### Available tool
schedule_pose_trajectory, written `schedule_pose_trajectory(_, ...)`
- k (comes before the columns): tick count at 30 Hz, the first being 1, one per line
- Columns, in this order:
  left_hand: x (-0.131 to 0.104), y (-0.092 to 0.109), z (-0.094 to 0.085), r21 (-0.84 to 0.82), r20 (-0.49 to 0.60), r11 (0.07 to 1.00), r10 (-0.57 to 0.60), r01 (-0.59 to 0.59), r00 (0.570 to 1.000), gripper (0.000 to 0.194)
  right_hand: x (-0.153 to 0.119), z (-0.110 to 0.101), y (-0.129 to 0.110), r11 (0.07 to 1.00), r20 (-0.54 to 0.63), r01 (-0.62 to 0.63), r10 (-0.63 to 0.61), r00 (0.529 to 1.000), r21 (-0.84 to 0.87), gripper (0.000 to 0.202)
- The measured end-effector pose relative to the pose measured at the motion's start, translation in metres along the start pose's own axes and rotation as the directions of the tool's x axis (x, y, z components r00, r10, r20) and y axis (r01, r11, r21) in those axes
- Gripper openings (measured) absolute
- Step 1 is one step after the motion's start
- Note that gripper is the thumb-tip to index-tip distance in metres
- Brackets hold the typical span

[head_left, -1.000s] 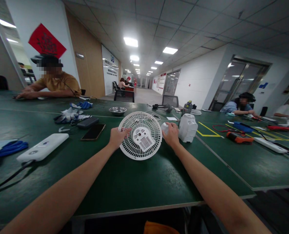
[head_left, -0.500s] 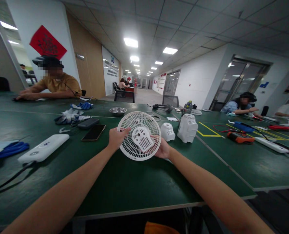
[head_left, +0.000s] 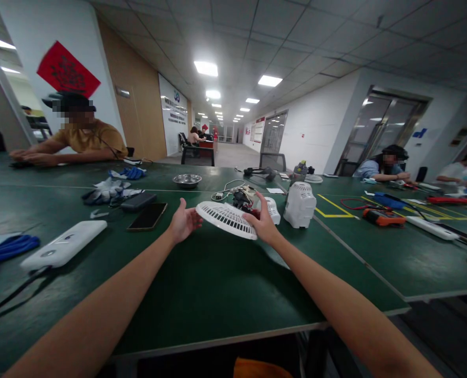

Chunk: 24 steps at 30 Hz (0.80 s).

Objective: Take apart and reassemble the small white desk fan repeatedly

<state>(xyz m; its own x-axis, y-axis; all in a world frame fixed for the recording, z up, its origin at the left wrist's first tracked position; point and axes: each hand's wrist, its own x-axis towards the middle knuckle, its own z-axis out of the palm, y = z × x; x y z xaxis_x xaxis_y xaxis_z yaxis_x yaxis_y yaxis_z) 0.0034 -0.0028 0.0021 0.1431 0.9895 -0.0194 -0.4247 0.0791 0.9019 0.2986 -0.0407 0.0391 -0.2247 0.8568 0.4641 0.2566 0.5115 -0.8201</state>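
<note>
A round white fan grille [head_left: 227, 219] is held tilted, nearly edge-on, above the green table [head_left: 217, 294]. My right hand [head_left: 265, 221] grips its right side, thumb on the near face. At its left edge is my left hand [head_left: 184, 223], fingers apart and thumb up; whether the fingertips touch the rim is unclear. Behind the grille lie a dark motor with wires [head_left: 241, 199] and a white cable [head_left: 228, 188]. A small white housing [head_left: 273, 210], partly covered by my right hand, and a larger white housing [head_left: 300, 205] stand to the right.
A metal bowl [head_left: 187, 181], a phone [head_left: 147, 217], a dark case [head_left: 138, 202], gloves [head_left: 106, 191] and a white power bank [head_left: 64, 244] lie left. Right are an orange multimeter [head_left: 383, 217] and yellow tape lines. People sit at the table's far left and right.
The grille has tipped from facing me to nearly flat. My left hand has let go or loosened, its fingers spread. The motor and wires behind it now show. The view has shifted slightly.
</note>
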Motion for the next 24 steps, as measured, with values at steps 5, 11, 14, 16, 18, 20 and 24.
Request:
schedule_pose_trajectory(5, 0.001, -0.004, 0.007, -0.029, -0.018, 0.997, -0.071, 0.070, 0.997, 0.033, -0.005, 0.006, -0.002, 0.937, 0.125, 0.123, -0.086, 0.988, -0.326, 0.090)
schedule_pose_trajectory(11, 0.008, -0.010, 0.009, -0.036, -0.266, 0.999, -0.048, 0.040, 0.963, 0.017, 0.000, 0.006, -0.004, 0.884, 0.174, 0.267, -0.215, 0.961, -0.385, 0.073)
schedule_pose_trajectory(14, 0.009, -0.009, 0.009, -0.036, -0.371, 0.999, -0.017, 0.004, 0.928, 0.018, 0.008, -0.020, -0.007, 0.823, -0.047, 0.243, -0.310, 0.950, -0.513, 0.057)
schedule_pose_trajectory(16, 0.009, -0.008, 0.008, -0.029, -0.428, 0.999, -0.002, -0.012, 0.904, 0.018, 0.013, -0.047, -0.005, 0.766, -0.309, 0.069, -0.338, 0.889, -0.639, 0.056)
schedule_pose_trajectory(18, 0.009, -0.006, 0.006, -0.031, -0.457, 0.999, 0.008, -0.025, 0.889, 0.018, 0.017, -0.075, 0.005, 0.693, -0.530, -0.159, -0.362, 0.767, -0.703, 0.062)
schedule_pose_trajectory(20, 0.010, -0.006, 0.004, -0.041, -0.478, 0.999, 0.010, -0.034, 0.878, 0.019, 0.020, -0.101, 0.022, 0.650, -0.660, -0.336, -0.346, 0.667, -0.681, 0.069)
schedule_pose_trajectory(24, 0.013, -0.007, 0.002, -0.056, -0.511, 0.997, 0.008, -0.043, 0.859, 0.020, 0.023, -0.134, 0.061, 0.674, -0.746, -0.479, -0.162, 0.646, -0.562, 0.073)
